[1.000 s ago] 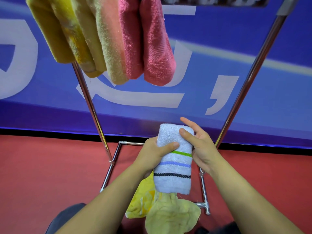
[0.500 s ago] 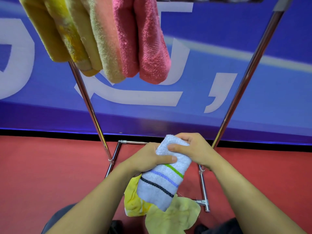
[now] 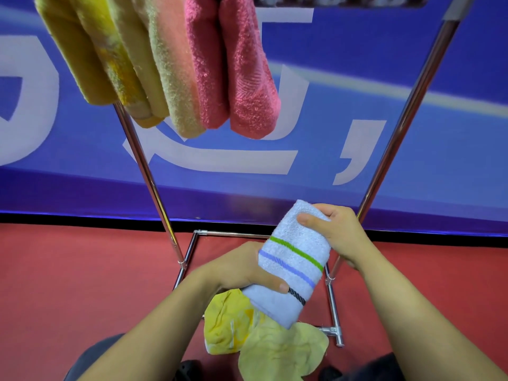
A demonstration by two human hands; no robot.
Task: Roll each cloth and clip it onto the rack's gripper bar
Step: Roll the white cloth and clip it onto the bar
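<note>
Backdrop: blue banner wall with large white lettering [image 3: 220,163] stands behind the rack, above a red carpeted floor [image 3: 68,284].
Rack: chrome tubular rack [image 3: 149,174] has slanted legs, and its gripper bar [image 3: 338,0] runs along the top edge of view, only partly visible.
Already hung: rolled yellow, peach and pink terry cloths [image 3: 170,64] hang side by side from the bar's left part; their clips are out of view.
In hand: white rolled towel with green, blue and black stripes [image 3: 294,264] is held tilted in front of the rack's base, well below the bar.
Left hand: left hand [image 3: 242,268] wraps the roll's lower end, thumb across the front.
Right hand: right hand [image 3: 336,232] curls round the upper end.
Still waiting: crumpled yellow cloths [image 3: 261,336] lie loose on the floor beneath the roll.
Progress: several cloths look done; the striped roll seems formed but not yet clipped, and the bar's right part appears free.
</note>
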